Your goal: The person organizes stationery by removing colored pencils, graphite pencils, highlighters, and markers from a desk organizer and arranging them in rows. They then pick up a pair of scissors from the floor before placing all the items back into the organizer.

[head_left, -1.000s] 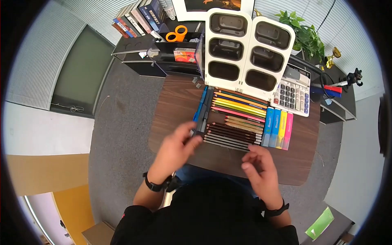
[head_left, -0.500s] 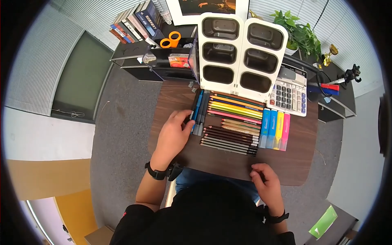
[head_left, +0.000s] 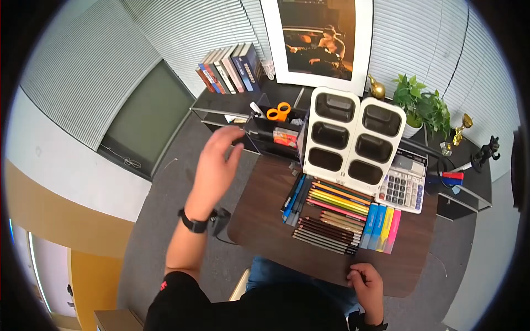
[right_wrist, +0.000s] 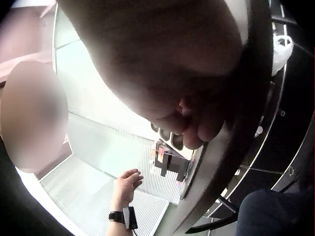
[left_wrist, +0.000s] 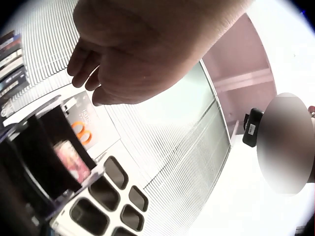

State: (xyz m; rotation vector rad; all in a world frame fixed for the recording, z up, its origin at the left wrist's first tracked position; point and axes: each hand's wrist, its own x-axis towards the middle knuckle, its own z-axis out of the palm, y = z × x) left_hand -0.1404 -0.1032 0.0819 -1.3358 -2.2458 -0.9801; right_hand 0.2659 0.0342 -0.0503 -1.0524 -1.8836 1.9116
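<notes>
Head cam — hi, downward, wrist cams — close

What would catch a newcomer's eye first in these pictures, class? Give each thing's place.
Probably the upright white plastic organiser with six dark compartments, standing towards the far side of the brown wooden table. In front of it lie rows of coloured wooden pencils, with blue, yellow and pink highlighters to their right. The person's empty left hand, raised beyond the table's left edge, also stands out.
</notes>
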